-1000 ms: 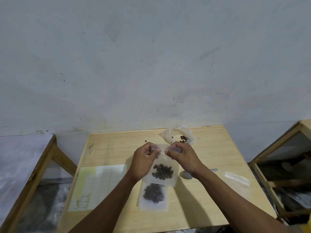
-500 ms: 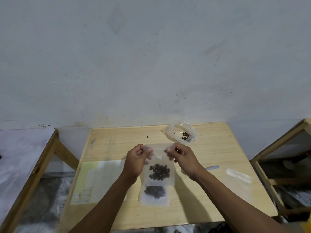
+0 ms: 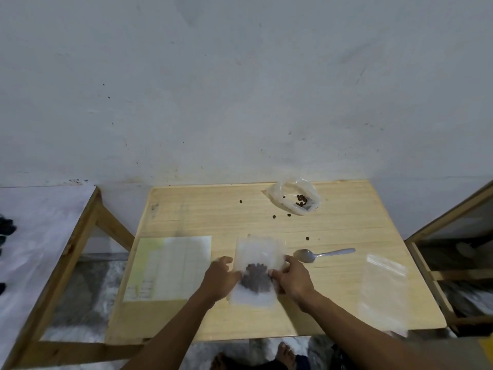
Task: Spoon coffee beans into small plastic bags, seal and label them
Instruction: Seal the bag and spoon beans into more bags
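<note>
Lowered onto table (image 3: 346, 214), clear crinkly bag (image 3: 260, 252) – dark round beans (image 3: 254, 279)

Pale matt wood table (image 3: 346, 231), grain visible. Clear glossy plastic bags (image 3: 384, 289). Shiny metal spoon (image 3: 320, 254). Matt paper label sheet (image 3: 170, 268). Rough, scuffed wall (image 3: 240, 89).

On the surface (image 3: 346, 231), a small bag of beans (image 3: 256, 273) lies near the front middle, between the left hand (image 3: 221, 279) and right hand (image 3: 290, 279). A label sheet (image 3: 170, 268) lies to its left, a spoon (image 3: 320, 254) just behind-right, an empty bag (image 3: 384, 289) farther right, and an open supply bag (image 3: 296, 198) at the back.
</note>
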Tool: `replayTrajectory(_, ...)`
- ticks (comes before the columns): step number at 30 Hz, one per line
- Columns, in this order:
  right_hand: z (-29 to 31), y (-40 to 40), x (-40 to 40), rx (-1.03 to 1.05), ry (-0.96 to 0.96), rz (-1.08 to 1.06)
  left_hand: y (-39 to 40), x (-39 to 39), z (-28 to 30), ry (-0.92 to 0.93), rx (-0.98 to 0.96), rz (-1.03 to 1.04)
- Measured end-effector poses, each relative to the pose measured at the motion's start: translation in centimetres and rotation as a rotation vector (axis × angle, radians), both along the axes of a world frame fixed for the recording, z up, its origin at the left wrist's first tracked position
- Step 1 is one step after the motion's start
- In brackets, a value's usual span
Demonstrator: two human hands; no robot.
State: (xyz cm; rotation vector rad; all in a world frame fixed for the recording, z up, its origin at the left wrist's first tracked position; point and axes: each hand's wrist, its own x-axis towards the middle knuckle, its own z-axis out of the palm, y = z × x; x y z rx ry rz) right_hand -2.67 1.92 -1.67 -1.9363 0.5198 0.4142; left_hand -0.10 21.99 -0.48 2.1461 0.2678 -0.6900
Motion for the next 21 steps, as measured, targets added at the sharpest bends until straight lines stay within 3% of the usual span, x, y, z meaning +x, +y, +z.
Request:
replayTrajectory(3, 0.3, 0.7, -0.5, -0.153, -0.049, 0.126, -0.2, -0.7, 0.2, 0.01, -0.048, -0.049)
replayTrajectory(7, 0.3, 1.6, 0.2, -0.18, -0.077, 0.215, -0.3, -1.1, 0.2, -0.022, -0.052, -0.051)
replayTrajectory(13, -0.2, 1.5, 1.2, -0.165, -0.051, 0.2, -0.4, -1.7, -0.7, -0.033, -0.025, -0.03)
replayTrajectory(16, 0.1, 1.0, 1.2, -0.171, -0.088, 0.177, -0.3, -1.3, -1.0, -0.05, 0.096, -0.019)
replayTrajectory(18, 0.4, 0.4, 1.0, -0.161, -0.128, 0.137, -0.5, -0.7, -1.0, -0.103, 0.164, -0.001)
replayTrajectory(21, 1.0, -1.2, 0.8, -0.184, -0.219, 0.052, -1.9, 0.0, 0.1, -0.276, 0.104, 0.026)
